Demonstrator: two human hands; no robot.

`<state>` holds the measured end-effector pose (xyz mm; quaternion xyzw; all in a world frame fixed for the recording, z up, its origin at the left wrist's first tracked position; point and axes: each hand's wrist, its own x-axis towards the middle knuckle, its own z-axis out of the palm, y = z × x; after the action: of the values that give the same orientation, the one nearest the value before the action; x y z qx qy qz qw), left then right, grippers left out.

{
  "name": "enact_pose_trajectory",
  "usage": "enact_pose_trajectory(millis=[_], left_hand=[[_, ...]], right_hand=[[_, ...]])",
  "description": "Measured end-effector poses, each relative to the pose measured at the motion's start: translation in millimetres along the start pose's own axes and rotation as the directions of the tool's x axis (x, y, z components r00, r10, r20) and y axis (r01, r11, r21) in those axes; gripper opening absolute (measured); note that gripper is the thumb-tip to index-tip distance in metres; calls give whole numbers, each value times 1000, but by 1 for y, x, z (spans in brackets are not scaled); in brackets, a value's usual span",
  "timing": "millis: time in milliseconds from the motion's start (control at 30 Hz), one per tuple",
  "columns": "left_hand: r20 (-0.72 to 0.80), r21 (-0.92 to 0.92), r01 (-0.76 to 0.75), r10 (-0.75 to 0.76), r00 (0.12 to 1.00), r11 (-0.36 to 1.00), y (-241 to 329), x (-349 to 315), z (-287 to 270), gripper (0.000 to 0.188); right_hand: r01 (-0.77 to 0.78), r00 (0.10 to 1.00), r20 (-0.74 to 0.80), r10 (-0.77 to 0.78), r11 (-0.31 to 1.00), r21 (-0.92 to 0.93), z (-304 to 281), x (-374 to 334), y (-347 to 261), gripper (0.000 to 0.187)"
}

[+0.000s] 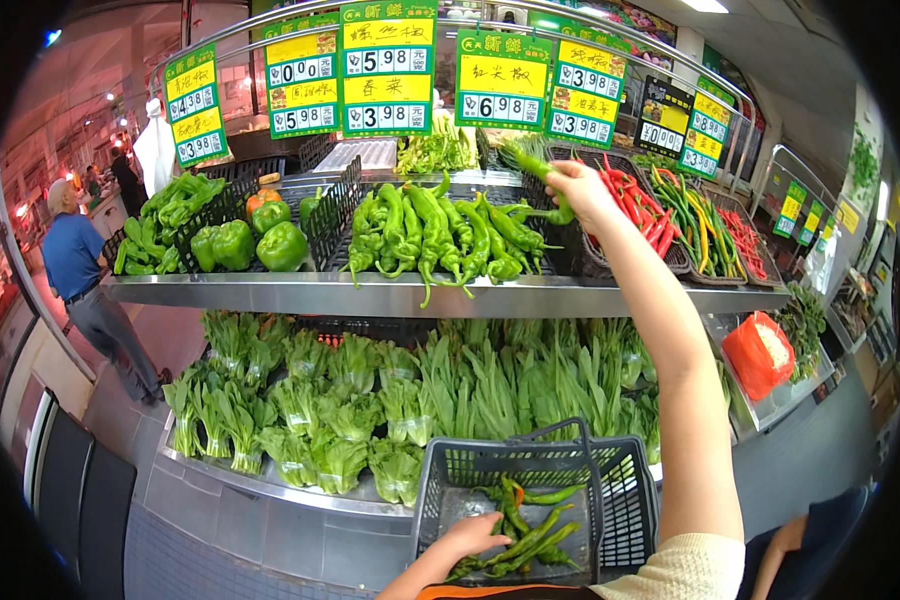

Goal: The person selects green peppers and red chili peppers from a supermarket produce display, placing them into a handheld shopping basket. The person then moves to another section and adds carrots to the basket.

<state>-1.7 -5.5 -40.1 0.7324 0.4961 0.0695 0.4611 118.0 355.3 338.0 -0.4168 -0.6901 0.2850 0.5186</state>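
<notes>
My right hand is raised over the upper shelf, fingers closed round a long green pepper. Below it, in a dark bin, lie a few more green peppers beside a big pile of twisted green peppers. Low in front of me, my left hand reaches into a dark grey shopping basket. Its fingers are apart and touch the loose green peppers in there, one of which has a red-orange patch. The fingertips are partly hidden among them.
Bunched leafy greens fill the lower shelf behind the basket. Green bell peppers sit to the left, red chillies to the right. Price signs hang overhead. A red bag rests at right. A person in blue stands far left.
</notes>
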Motion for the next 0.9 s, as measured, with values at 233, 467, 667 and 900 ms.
enact_pose_trajectory(millis=[233, 467, 667, 900], left_hand=[[25, 48, 44, -45, 999, 998, -7, -2, 1, 72], [21, 20, 41, -42, 999, 999, 5, -7, -15, 72], [146, 30, 68, -72, 987, 997, 21, -6, -23, 76], [58, 47, 99, -102, 993, 994, 12, -6, -14, 69]], right_hand=[[203, 974, 194, -118, 837, -509, 82, 1, 25, 32], [67, 986, -93, -135, 850, -523, 108, 31, 56, 33], [64, 993, -43, -112, 800, -597, 48, 50, 46, 34], [356, 934, 161, -319, 865, -353, 22, -46, 3, 26]])
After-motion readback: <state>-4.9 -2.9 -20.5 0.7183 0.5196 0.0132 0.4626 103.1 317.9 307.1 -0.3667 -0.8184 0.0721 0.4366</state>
